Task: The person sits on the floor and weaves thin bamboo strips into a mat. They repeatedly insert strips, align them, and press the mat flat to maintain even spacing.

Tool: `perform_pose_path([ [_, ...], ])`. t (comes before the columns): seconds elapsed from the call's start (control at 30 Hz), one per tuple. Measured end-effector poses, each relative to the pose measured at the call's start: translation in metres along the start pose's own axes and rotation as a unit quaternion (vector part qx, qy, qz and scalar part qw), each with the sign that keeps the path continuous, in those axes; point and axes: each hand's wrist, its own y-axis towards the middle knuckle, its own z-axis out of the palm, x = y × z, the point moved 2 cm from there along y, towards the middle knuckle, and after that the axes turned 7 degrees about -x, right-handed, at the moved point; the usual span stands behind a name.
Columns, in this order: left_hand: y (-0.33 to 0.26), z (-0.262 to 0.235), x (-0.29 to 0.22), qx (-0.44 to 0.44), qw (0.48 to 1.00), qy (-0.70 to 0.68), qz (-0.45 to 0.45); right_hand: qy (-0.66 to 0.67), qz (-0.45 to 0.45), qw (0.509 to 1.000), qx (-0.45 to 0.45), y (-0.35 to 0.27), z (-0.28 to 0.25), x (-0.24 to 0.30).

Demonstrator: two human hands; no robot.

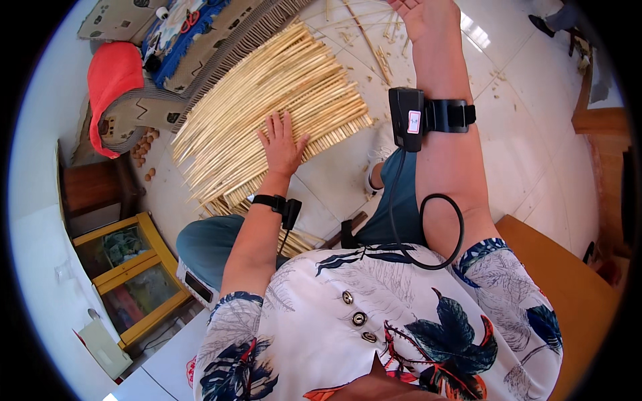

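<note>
A broad sheet of pale yellow stalks (234, 93), laid side by side in overlapping layers, spreads in front of me. My left hand (283, 148) lies on its near part, fingers spread and palm down, gripping nothing. Far out at the top edge is my right hand (409, 17), held apart from the stalk sheet on its right side. Its fingers are mostly cut off by the picture's edge, so whether it holds anything is hidden. Each forearm carries a strapped black device; the right one (406, 120) trails a cable.
Loose stalks (381, 63) and broken bits litter the tiled floor at the far right of the sheet. A patterned sofa (221, 50) with a red cloth (115, 83) stands at the far left. Left of me is a yellow-framed cabinet (150, 234). Another person's foot (540, 25) shows at the far right.
</note>
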Motion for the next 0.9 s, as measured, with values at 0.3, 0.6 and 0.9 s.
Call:
perform_pose_path([
  [0.3,0.044,0.001,0.01,-0.035,0.999,-0.013,0.012,0.002,0.006,1.0,-0.002,-0.001,0.013,-0.004],
  [0.6,0.047,0.013,0.007,0.007,1.0,-0.03,-0.003,0.002,0.007,1.0,0.002,-0.001,0.015,-0.008],
  [0.9,0.044,0.014,0.004,-0.013,0.999,-0.024,0.022,0.012,0.013,1.0,0.002,-0.004,0.02,-0.013],
])
